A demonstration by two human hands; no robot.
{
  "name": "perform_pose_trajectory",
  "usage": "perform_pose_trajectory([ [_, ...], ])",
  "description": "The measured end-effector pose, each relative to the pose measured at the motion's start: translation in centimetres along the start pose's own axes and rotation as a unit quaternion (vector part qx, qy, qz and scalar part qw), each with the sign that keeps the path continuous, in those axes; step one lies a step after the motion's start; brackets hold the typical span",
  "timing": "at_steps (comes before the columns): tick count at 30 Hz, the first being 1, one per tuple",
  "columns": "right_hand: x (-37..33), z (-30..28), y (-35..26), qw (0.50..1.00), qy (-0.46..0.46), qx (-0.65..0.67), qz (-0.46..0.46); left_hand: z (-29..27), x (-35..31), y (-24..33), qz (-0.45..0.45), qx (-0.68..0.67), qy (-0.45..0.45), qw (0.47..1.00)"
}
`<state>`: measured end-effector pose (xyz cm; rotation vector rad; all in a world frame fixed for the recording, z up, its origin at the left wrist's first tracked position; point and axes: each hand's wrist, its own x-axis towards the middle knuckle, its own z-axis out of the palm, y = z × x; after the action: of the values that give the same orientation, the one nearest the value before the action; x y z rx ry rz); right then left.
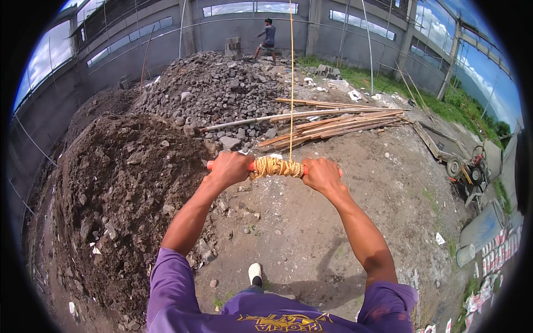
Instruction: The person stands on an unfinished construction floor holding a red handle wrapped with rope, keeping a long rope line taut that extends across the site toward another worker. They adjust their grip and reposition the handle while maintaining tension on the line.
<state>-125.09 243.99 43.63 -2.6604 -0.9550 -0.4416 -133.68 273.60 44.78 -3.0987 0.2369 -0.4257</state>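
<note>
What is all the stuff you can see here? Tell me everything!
stick with wound string: one, orange with yellow string, held in both hands
taut string: one, yellow, running up from the stick
dirt pile: one, dark brown, left
rock pile: one, grey, behind the dirt
planks: several, pale wood, centre right
wall: grey, at the back
other person: one, by the wall
shoe: one, white, below
left hand: gripping the stick
right hand: gripping the stick

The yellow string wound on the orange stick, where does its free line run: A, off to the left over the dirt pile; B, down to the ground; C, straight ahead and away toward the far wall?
C: from the coil of yellow string on the orange stick held between the left hand and right hand, a taut line runs ahead toward the far wall.
</note>
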Motion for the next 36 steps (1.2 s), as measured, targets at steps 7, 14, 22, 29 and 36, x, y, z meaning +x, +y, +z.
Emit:
perform_pose_trajectory([
  [7, 7.1, 3.1, 2.3, 0.998, -0.023, -0.038, 0.037, 4.2, 8.0, -5.3, 0.04, -0.051, 0.016, 0.998],
  [14, 10.3, 4.9, 5.0, 0.998, -0.008, -0.025, 0.052, 5.2, 13.0, -6.4, 0.049, -0.047, 0.002, 0.998],
  [22, 11.0, 4.5, 9.1, 1.0, -0.023, 0.008, 0.016, 5.1, 14.4, -3.6, -0.012, -0.018, -0.017, 1.0],
  [29, 9.8, 3.6, 13.8, 0.996, 0.039, 0.066, -0.035, 3.9, 15.2, 1.7, 0.004, -0.003, 0.054, 0.999],
  [36, 8.9, 2.8, 16.4, 0.997, 0.057, 0.036, -0.047, 3.7, 15.8, 5.1, -0.018, 0.017, 0.059, 0.998],
])
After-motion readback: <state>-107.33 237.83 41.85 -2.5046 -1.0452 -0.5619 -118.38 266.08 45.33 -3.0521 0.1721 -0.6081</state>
